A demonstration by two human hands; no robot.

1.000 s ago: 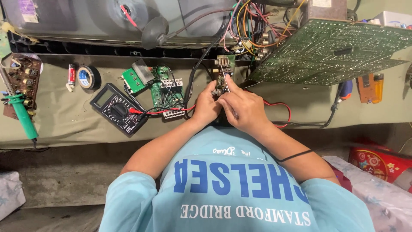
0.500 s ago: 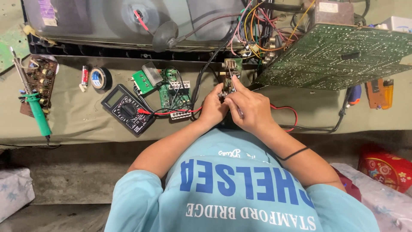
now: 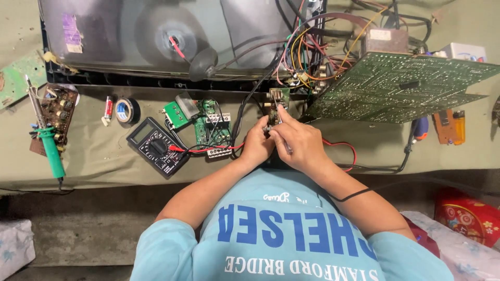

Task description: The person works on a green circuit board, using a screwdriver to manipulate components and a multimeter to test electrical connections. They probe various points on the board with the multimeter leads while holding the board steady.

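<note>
Head view: two hands, left hand (image 3: 258,145) and right hand (image 3: 302,143), grip one small circuit board (image 3: 278,99).

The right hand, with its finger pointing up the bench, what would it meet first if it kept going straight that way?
Most likely the small green circuit board that the right hand already touches; beyond it lies the tangle of coloured wires, though depth is unclear.

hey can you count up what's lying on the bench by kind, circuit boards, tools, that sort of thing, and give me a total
Circuit boards: 6, including the large green board and the small board at the hands
Multimeter: 1
Soldering iron: 1
Tape roll: 1
Screwdriver: 1
Total: 10
</note>
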